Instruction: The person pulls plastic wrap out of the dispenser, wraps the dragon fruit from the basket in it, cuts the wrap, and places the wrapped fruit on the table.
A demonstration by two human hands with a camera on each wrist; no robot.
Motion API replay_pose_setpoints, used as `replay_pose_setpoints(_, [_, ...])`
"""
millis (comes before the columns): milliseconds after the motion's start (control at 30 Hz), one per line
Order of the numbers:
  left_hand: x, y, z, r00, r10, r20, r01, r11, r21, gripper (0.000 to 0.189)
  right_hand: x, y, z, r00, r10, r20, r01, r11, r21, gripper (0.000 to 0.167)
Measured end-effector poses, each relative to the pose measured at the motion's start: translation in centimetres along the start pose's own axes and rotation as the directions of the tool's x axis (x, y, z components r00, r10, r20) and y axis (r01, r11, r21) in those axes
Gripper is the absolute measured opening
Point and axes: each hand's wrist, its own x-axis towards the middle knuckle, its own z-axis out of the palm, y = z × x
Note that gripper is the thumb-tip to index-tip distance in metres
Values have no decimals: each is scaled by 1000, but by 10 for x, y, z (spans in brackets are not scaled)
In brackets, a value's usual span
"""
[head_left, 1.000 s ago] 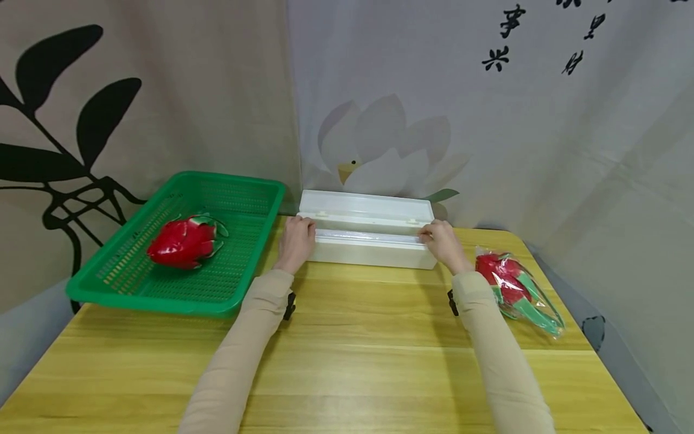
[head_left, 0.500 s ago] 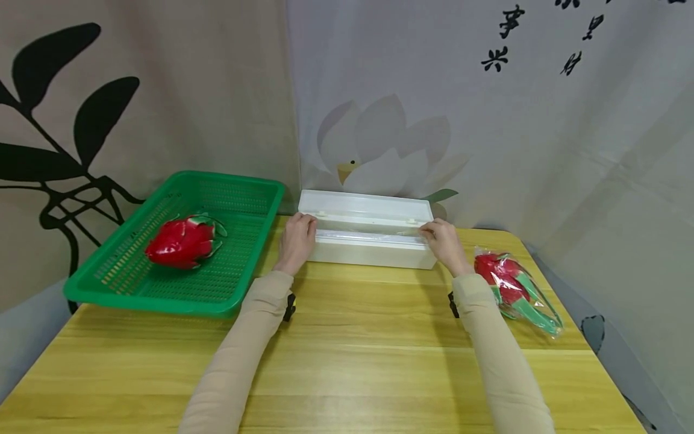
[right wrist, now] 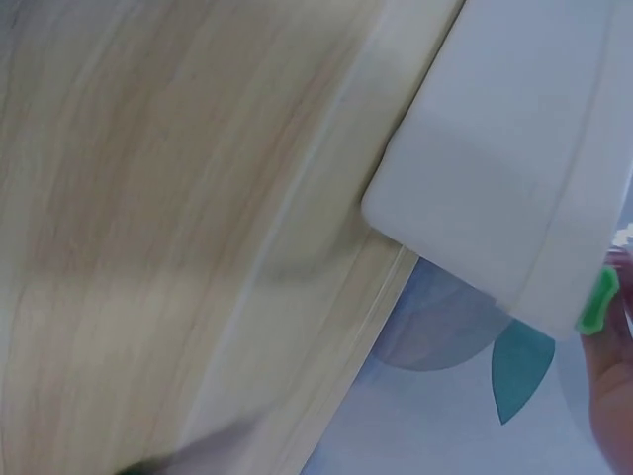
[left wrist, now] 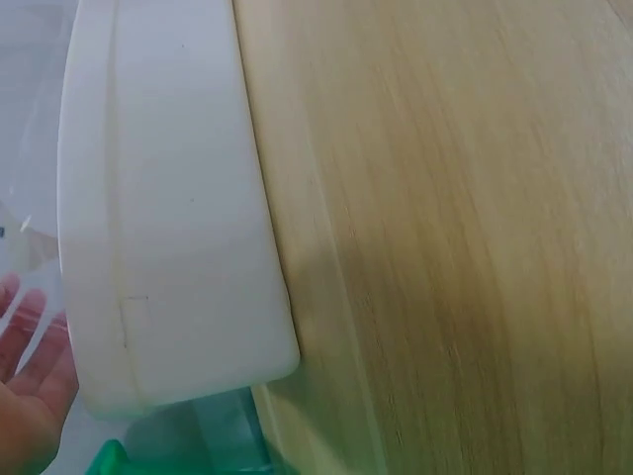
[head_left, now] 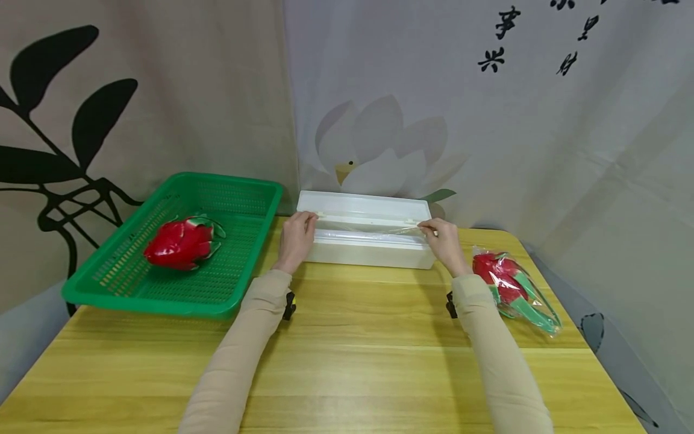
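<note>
A white cling film dispenser box (head_left: 374,254) stands at the back of the table, its lid (head_left: 363,203) tipped up against the backdrop. Clear cling film (head_left: 398,230) stretches above the box opening between both hands. My left hand (head_left: 295,239) pinches the film at the left end of the box. At the other end, my right hand (head_left: 444,242) pinches its right side. The left wrist view shows the left hand's fingers (left wrist: 54,366) behind the box, with film across them. A small bright green piece (right wrist: 598,302) shows beside the right hand's fingers in the right wrist view.
On the left, a green plastic basket (head_left: 217,310) holds a shiny red dragon fruit (head_left: 179,244). Another red-and-green dragon fruit (head_left: 509,283), wrapped in clear plastic, lies right of the right forearm. A printed cloth backdrop (head_left: 379,72) hangs directly behind the wooden table (head_left: 368,361).
Both hands have risen slightly from the box opening, drawing the edge of the cling film up with them. The box, basket and both dragon fruits have stayed in place.
</note>
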Motion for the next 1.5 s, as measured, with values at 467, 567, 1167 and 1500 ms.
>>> replay_pose_setpoints(467, [2, -4, -4, 1000, 18, -25, -21, 993, -119, 25, 1, -2, -2, 994, 111, -24, -108, 989, 99, 16])
replay_pose_setpoints(567, [3, -3, -5, 1000, 12, -29, -16, 991, -134, 24, 1, -4, -4, 991, 130, -21, -125, 982, 140, 16])
replay_pose_setpoints(1167, [11, 10, -8, 998, -19, -67, 9, 989, -147, 24, 8, -16, -14, 990, 136, -48, -129, 983, 127, 18])
replay_pose_setpoints(1500, [17, 20, -15, 997, -18, -79, 6, 989, -147, 25, 13, -20, -19, 990, 120, -78, -110, 985, 129, 18])
